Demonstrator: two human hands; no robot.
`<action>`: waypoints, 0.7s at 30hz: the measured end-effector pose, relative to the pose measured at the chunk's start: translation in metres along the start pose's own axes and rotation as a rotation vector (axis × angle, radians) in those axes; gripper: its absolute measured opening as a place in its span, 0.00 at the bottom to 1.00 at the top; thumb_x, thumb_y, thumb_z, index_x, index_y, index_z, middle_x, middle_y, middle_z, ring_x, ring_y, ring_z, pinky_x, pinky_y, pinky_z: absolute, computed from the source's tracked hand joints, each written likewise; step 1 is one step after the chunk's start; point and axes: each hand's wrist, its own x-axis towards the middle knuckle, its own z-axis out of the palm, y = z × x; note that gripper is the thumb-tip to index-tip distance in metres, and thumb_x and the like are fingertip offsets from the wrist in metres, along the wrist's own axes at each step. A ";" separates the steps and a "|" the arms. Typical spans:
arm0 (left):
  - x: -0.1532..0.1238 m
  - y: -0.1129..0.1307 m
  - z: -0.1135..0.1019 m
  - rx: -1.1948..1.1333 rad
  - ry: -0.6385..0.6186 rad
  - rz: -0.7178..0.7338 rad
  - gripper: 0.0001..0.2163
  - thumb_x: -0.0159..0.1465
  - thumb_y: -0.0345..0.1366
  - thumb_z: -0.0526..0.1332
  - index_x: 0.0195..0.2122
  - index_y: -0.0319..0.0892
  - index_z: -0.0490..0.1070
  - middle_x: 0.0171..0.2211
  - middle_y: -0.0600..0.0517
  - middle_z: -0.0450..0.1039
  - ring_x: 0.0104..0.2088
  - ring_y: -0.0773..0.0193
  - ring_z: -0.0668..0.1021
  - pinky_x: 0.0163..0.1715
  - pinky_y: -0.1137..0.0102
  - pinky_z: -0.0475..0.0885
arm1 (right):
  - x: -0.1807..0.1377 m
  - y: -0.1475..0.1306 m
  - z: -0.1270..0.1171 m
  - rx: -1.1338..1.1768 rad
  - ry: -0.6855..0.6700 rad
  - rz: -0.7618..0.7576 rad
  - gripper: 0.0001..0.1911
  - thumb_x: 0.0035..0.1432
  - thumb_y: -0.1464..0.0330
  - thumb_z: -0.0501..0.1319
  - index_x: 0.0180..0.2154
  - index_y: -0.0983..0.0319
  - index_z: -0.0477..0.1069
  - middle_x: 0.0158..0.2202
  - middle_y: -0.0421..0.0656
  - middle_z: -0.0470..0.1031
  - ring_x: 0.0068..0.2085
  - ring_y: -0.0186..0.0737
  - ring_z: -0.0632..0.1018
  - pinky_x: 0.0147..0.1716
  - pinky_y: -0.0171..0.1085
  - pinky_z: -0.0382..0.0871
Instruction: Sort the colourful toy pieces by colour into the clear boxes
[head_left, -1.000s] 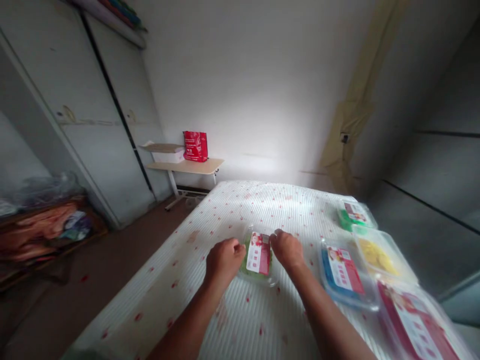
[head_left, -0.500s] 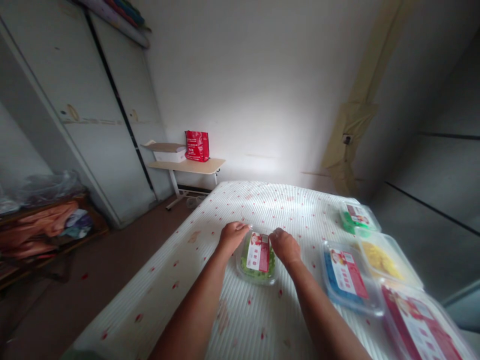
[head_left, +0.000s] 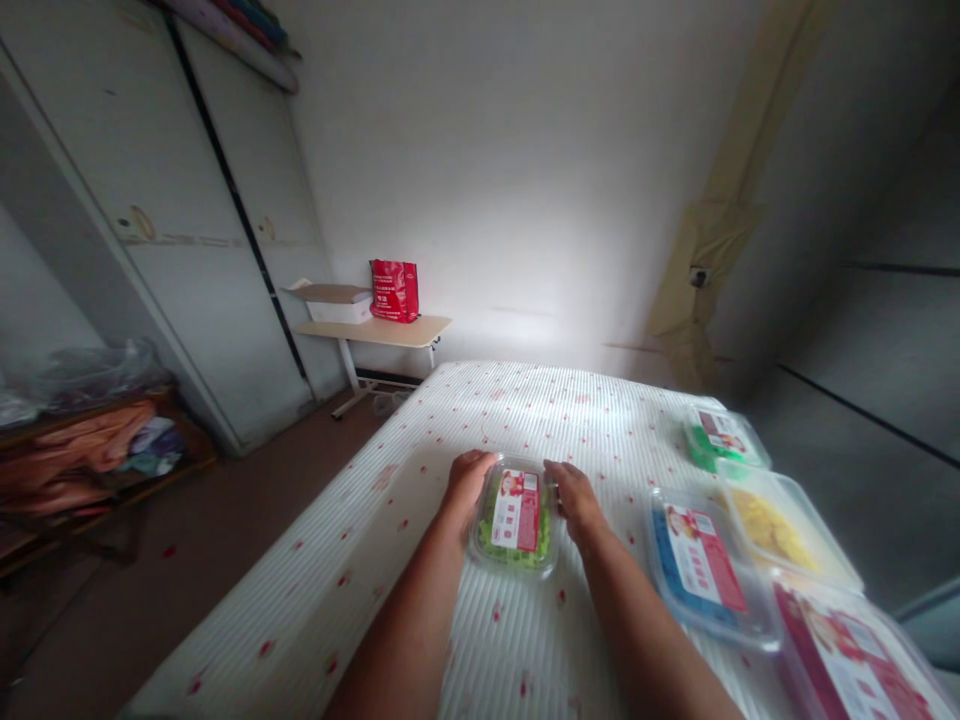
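Observation:
A clear plastic container (head_left: 514,515) with shredded green contents and a red-and-white label lies on the bed between my hands. Its lid is on. My left hand (head_left: 466,485) grips the upper left edge of it, thumb near the corner. On the opposite side, my right hand (head_left: 573,492) holds the upper right edge, fingers curled down along the wall. The undersides of both hands' fingers are partly hidden. To the right of my right arm sits a similar container with blue contents (head_left: 709,565), apart from my hand.
More lidded containers stand along the right side: green (head_left: 724,438), yellow (head_left: 787,525) and dark pink (head_left: 862,650). The bed has a striped white cover (head_left: 525,400). Behind it, a small table (head_left: 390,332) carries a red bag (head_left: 394,290) and a white box (head_left: 337,305).
My hands have shifted from the top corners of the green container down onto its sides. The container shows a little more clearly between them, and the view has moved slightly.

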 end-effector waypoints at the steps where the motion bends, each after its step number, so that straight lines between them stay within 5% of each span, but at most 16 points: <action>1: -0.001 0.001 0.000 -0.009 0.001 0.001 0.10 0.46 0.37 0.62 0.16 0.40 0.61 0.13 0.60 0.59 0.15 0.72 0.65 0.17 0.75 0.57 | 0.001 0.002 0.001 0.015 0.016 -0.005 0.13 0.42 0.58 0.59 0.24 0.61 0.63 0.17 0.34 0.63 0.17 0.30 0.63 0.17 0.31 0.52; 10: -0.008 0.010 0.002 -0.014 0.034 -0.009 0.09 0.45 0.36 0.62 0.15 0.40 0.61 0.11 0.61 0.58 0.14 0.73 0.63 0.16 0.76 0.57 | 0.010 0.018 0.008 0.076 0.141 -0.107 0.12 0.39 0.60 0.61 0.22 0.61 0.64 0.18 0.35 0.66 0.21 0.32 0.67 0.21 0.32 0.58; 21: -0.006 0.007 0.002 0.015 0.054 -0.010 0.08 0.44 0.36 0.62 0.17 0.39 0.63 0.12 0.60 0.60 0.15 0.72 0.64 0.16 0.76 0.58 | 0.005 0.017 0.010 0.181 0.113 -0.113 0.11 0.38 0.61 0.61 0.21 0.60 0.62 0.15 0.34 0.63 0.19 0.32 0.66 0.20 0.33 0.60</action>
